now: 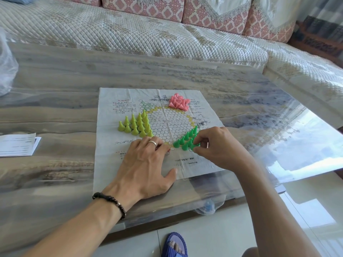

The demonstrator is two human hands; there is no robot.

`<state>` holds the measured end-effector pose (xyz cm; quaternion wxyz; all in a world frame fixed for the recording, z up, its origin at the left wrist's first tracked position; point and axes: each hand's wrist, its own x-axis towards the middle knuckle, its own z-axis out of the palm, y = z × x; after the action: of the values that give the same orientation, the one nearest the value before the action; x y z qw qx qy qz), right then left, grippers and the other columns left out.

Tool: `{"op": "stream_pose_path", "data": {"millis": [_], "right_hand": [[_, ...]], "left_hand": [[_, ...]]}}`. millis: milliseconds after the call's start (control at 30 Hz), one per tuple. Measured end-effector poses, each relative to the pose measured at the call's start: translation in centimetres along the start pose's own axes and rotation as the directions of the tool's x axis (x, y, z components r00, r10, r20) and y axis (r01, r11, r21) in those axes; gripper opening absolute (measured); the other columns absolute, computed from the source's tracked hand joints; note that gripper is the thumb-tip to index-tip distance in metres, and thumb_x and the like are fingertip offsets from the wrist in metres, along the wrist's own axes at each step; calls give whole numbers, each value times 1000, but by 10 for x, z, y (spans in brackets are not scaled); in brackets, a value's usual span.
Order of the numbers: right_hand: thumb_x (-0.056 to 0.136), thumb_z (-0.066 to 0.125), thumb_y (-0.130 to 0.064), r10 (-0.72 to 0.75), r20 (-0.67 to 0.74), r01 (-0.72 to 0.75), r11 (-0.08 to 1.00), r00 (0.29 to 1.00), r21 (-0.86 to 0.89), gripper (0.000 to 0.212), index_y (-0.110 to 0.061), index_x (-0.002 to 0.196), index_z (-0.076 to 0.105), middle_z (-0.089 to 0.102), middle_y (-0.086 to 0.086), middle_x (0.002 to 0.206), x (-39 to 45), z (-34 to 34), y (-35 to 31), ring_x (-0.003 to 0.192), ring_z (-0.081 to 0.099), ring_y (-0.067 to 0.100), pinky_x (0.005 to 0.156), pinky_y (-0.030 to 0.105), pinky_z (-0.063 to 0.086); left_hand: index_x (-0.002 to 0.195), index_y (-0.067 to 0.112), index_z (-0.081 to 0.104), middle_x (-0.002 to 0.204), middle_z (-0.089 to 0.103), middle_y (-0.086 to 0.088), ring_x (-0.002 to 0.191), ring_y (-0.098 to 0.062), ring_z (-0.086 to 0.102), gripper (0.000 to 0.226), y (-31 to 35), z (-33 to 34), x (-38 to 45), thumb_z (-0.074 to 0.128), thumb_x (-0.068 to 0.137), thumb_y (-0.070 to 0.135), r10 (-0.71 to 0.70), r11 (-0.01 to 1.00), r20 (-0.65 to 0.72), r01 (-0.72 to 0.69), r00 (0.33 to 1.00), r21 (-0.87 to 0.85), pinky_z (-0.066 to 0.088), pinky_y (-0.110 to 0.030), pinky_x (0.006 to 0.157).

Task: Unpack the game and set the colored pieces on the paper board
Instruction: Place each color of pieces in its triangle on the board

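A white paper board [130, 101] printed with a ring of circles lies flat on the table. Several yellow-green cone pieces [136, 124] stand upright in a triangle on its left side. Pink pieces [179, 102] lie in a loose heap at the far edge. Several dark green pieces [185, 140] stand in rows at the near right. My right hand [220, 145] pinches one green piece [195, 145] at the end of the near row. My left hand [146, 167] lies flat with spread fingers, pressing on the near part of the paper.
Folded white papers [17, 144] lie at the table's left edge. A clear plastic bag [6, 67] sits at the far left. A quilted sofa [130, 30] runs behind the table. The glass-topped table's near corner [278, 190] overhangs the tiled floor, beside my blue slipper [174, 245].
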<state>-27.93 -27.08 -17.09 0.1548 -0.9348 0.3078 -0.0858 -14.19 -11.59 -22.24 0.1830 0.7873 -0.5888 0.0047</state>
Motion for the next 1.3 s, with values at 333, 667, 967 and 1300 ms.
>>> {"op": "stream_pose_path", "data": {"millis": [333,667,967,1300], "right_hand": [[80,71,-24,-21,47,24,999,999,-45,7,-22,87,70,49,-11,57,4,1,-4,55,44,3,57,22,38],[83,68,-20,107,-150,-98,993,983,67,7,-21,77,69,51,-11,50,-12,-20,30,51,47,2,58,19,40],[73,74,-18,161,37,-163,986,986,41,9,-21,82,74,65,-6,65,-21,-29,43,55,52,-7,54,5,40],[80,72,-21,120,17,-120,993,993,-21,8,-22,72,70,64,-9,69,-12,-20,37,67,57,5,57,12,39]], "left_hand": [[116,24,61,113,55,6,107,-16,47,61,-1,1,0,40,75,63,2,1000,8,-2,1000,2,38,-35,97],[121,19,61,121,56,2,113,-19,49,63,1,1,-1,48,75,60,12,1000,-14,-12,1000,9,41,-37,97],[120,19,62,121,58,5,115,-17,49,63,1,0,-1,44,77,62,21,1000,-8,-21,1000,-2,38,-36,98],[119,18,63,120,59,4,115,-18,50,65,2,-1,-2,41,79,64,21,1000,-11,-21,1000,-1,40,-38,98]]}}
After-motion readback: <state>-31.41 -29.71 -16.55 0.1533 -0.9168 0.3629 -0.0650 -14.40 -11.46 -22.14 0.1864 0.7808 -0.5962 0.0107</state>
